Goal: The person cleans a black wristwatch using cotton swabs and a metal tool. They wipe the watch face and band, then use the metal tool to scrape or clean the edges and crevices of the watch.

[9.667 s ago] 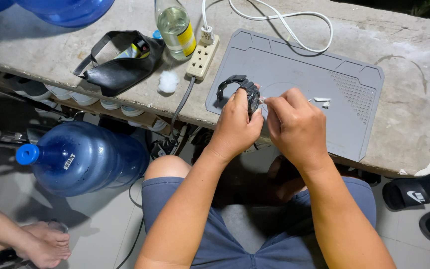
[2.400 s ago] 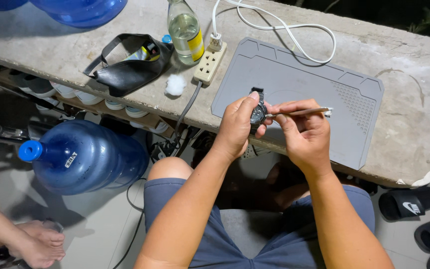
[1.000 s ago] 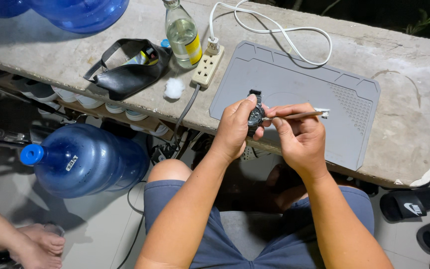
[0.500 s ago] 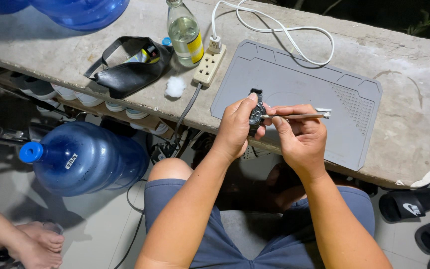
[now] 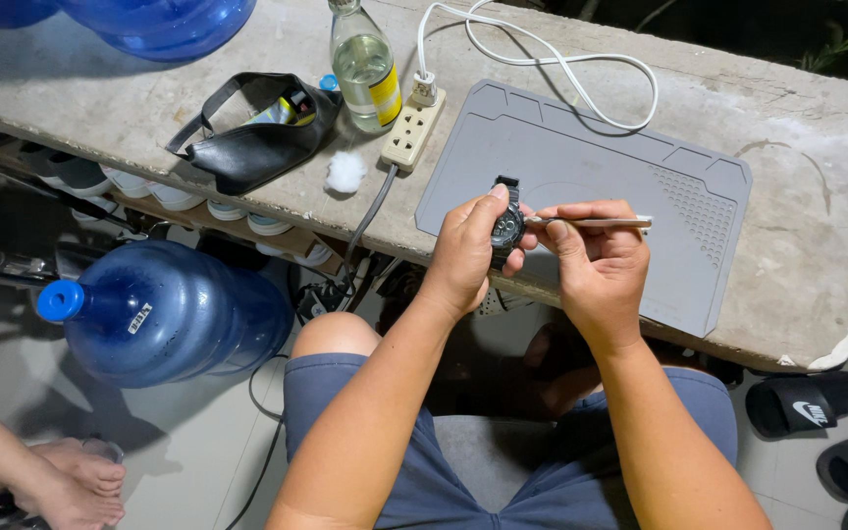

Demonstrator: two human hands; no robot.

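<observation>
My left hand (image 5: 465,253) grips a black wristwatch (image 5: 506,224) upright, face toward me, just above the near edge of a grey work mat (image 5: 591,157). My right hand (image 5: 596,263) pinches a thin metal tool (image 5: 596,222) held level, its tip touching the side of the watch case. Both hands hover over the front of a worn stone tabletop (image 5: 797,236). The lower strap of the watch is hidden behind my left fingers.
On the tabletop stand a clear glass bottle (image 5: 366,65), a white power strip (image 5: 412,128) with a white cable (image 5: 542,59), a cotton ball (image 5: 346,172) and a black pouch (image 5: 252,137). A blue water jug (image 5: 164,312) lies on the floor. Another person's foot (image 5: 71,481) is at bottom left; sandals (image 5: 807,402) at right.
Over the last second the hands, watch and tool hold almost the same pose. Earlier, both hands worked close together on the watch over the mat, without the tool showing.
</observation>
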